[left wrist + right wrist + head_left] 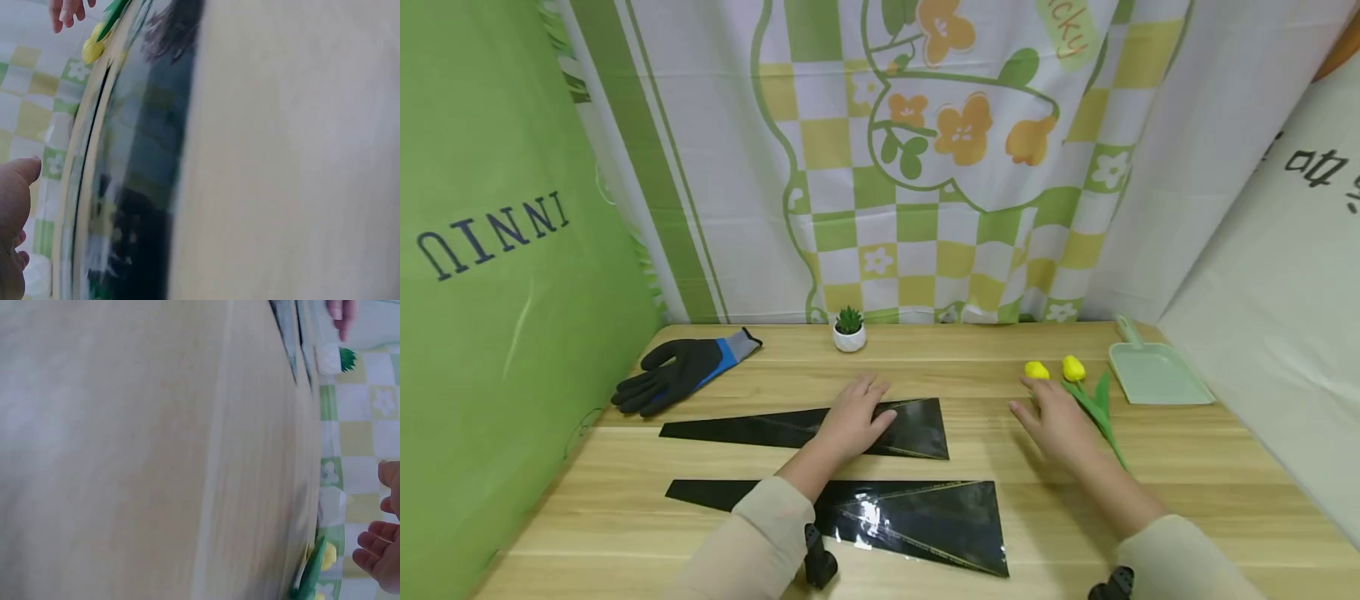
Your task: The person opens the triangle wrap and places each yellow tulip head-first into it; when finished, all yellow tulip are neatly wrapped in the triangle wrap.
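Observation:
Two long, tapered, glossy black plastic sleeves lie flat, wide ends to the right. In the head view my left hand (pixel 850 419) overlaps the farther sleeve (pixel 917 425), fingers relaxed and holding nothing. My left forearm crosses over the nearer sleeve (pixel 925 517). My right hand (pixel 1060 417) hovers beside the yellow tulips (pixel 1073 368), partly covering them, its fingers loosely extended. Green leaves (pixel 1097 404) and a stem trail toward me past that hand. In the right wrist view, the right hand (pixel 382 540) shows raised above the tabletop with slightly bent, empty fingers.
A black and blue work glove (pixel 677 375) lies at the back left. At the back edge stands a small potted succulent (pixel 849 331). A pale green dustpan (pixel 1157 373) sits at the back right. Patterned curtain (pixel 880 208) borders the wooden table (pixel 985 342).

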Motion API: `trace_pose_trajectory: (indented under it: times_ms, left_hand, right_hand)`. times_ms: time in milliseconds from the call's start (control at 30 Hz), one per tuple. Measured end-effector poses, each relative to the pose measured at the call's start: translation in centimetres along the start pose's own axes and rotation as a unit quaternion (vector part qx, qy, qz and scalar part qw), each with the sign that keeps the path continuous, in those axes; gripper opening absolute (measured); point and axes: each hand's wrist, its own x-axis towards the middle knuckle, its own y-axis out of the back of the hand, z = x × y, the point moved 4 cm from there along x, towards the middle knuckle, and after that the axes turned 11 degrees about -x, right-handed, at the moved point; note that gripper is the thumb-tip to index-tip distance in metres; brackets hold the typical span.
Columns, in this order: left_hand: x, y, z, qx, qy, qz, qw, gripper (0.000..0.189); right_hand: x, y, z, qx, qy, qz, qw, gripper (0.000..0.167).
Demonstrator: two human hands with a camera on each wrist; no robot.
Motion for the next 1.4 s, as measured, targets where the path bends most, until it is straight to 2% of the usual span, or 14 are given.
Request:
trace_pose_trajectory:
  times_ms: [267, 533, 667, 833, 967, 1100, 1400]
  left_hand:
    - [0.6, -1.9, 1.4, -0.044, -0.017, -0.013, 0.9988, 0.050]
    - [0.8, -2.9, 1.7, -0.023, -0.029, -0.020, 0.9991, 0.045]
    - [0.8, -3.1, 1.3, -0.011, -0.028, -0.019, 0.9993, 0.045]
    - [0.9, -3.3, 1.2, -0.042, -0.028, -0.004, 0.9987, 0.043]
    - [0.9, -3.4, 0.9, -0.073, -0.022, 0.011, 0.9970, 0.040]
    - [0.9, -3.6, 0.9, -0.085, -0.018, 0.021, 0.9960, 0.037]
    - [0.8, -3.7, 1.6, -0.033, -0.025, 0.018, 0.9990, 0.034]
  right_hand:
    - [-1.9, 1.3, 3.1, 0.051, -0.017, -0.022, 0.9983, 0.055]
    - [-3.7, 2.1, 5.5, 0.052, -0.040, -0.037, 0.9972, 0.045]
    - [-4.1, 1.7, 6.4, 0.040, -0.052, -0.065, 0.9957, 0.044]
    - [-4.3, 1.3, 7.0, 0.032, -0.071, -0.096, 0.9923, 0.047]
    - [-4.2, 1.0, 7.1, 0.022, -0.079, -0.107, 0.9909, 0.048]
    - [-4.1, 0.5, 7.3, 0.016, -0.082, -0.113, 0.9900, 0.047]
    - [-4.3, -0.1, 7.1, 0.027, -0.087, -0.117, 0.9889, 0.044]
